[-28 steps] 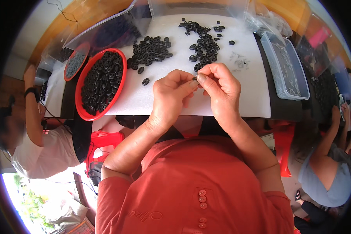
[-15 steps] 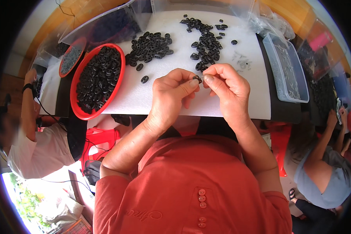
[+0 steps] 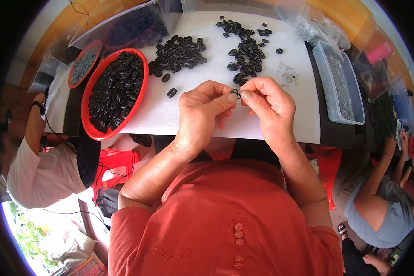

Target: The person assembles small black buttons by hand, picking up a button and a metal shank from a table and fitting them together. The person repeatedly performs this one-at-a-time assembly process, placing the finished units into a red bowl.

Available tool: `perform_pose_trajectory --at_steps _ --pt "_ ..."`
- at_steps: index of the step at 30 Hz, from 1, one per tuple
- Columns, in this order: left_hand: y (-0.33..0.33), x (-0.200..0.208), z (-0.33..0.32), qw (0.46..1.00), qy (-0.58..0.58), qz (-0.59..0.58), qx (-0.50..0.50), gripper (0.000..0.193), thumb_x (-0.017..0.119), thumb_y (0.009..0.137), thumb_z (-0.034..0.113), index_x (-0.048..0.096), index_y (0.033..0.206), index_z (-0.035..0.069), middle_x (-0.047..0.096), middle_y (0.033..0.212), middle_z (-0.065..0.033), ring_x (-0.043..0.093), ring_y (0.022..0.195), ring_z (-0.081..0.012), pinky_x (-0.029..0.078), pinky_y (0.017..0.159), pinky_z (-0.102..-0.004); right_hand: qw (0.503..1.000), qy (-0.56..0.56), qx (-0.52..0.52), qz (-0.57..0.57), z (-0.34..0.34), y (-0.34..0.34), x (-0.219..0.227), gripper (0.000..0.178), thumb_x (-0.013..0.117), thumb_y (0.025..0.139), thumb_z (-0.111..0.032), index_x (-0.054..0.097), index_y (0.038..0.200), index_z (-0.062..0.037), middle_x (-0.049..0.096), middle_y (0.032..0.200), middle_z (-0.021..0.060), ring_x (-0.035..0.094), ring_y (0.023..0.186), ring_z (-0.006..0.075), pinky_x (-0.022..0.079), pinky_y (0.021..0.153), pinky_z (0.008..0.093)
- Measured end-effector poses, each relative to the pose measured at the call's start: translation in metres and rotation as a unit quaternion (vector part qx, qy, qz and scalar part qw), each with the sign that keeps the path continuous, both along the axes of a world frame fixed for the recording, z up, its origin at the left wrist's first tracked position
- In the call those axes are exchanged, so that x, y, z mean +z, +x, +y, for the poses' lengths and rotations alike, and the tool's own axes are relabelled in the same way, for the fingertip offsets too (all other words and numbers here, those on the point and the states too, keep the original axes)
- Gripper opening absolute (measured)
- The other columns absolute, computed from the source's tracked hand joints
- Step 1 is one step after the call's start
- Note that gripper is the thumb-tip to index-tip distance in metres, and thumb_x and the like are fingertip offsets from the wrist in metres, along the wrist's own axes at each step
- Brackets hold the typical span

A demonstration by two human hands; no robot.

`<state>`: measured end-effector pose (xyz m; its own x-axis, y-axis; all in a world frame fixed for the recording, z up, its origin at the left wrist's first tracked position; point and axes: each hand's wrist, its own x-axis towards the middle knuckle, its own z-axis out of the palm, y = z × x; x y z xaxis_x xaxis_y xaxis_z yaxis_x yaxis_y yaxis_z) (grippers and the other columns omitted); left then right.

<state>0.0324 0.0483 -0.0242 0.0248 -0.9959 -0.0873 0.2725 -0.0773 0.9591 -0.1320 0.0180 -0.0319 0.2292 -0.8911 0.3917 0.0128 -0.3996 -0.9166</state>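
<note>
Above the front part of the white work mat (image 3: 156, 112), my two hands meet fingertip to fingertip. My left hand (image 3: 201, 106) pinches a small black plastic piece with holes (image 3: 235, 92) between thumb and forefinger. Right beside it, my right hand (image 3: 273, 105) has its thumb and forefinger pressed together against the piece's edge. Whatever those right fingertips grip is too small and covered to make out. Beyond my hands lies a trail of loose black pieces (image 3: 246, 60). To its left is a heap of black oval two-holed pieces (image 3: 181, 51).
A red basin (image 3: 146, 83) full of black ovals stands left, by a smaller red bowl (image 3: 83, 64) of small grey parts. Small clear pieces (image 3: 287, 73) lie right of the trail, near a translucent bin (image 3: 329, 92). Co-workers sit at left (image 3: 50, 170) and right (image 3: 382, 207).
The small light piece visible at my right fingertips earlier is no longer distinct. My right fingertips now sit close against the black piece. The view has shifted slightly; both hands keep their places.
</note>
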Motion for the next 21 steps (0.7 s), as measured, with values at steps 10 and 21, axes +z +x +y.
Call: perform_pose_trajectory --at_steps 10,21 --pt "0.0006 -0.0015 -0.0005 1.0 0.002 0.009 -0.003 0.012 0.068 0.094 0.006 0.065 0.098 -0.005 0.066 0.081 -0.0082 0.058 0.061 -0.0107 0.044 0.048 -0.0227 1.0 -0.002 -0.001 -0.001 -0.0003 0.0013 0.0007 0.003 0.064 0.095 0.001 0.062 0.092 0.0002 0.059 0.075 -0.0021 0.048 0.064 0.0035 0.04 0.056 0.0204" --pt "-0.0045 -0.0043 0.0076 0.998 -0.019 -0.049 0.017 0.005 0.068 0.09 0.004 0.065 0.09 0.0 0.063 0.074 -0.0011 0.053 0.061 -0.0045 0.041 0.051 -0.0201 0.998 -0.022 0.036 0.051 0.0009 -0.0016 0.0044 0.007 0.066 0.092 0.002 0.06 0.089 0.0012 0.064 0.076 0.0016 0.056 0.068 0.0057 0.046 0.061 0.0215"
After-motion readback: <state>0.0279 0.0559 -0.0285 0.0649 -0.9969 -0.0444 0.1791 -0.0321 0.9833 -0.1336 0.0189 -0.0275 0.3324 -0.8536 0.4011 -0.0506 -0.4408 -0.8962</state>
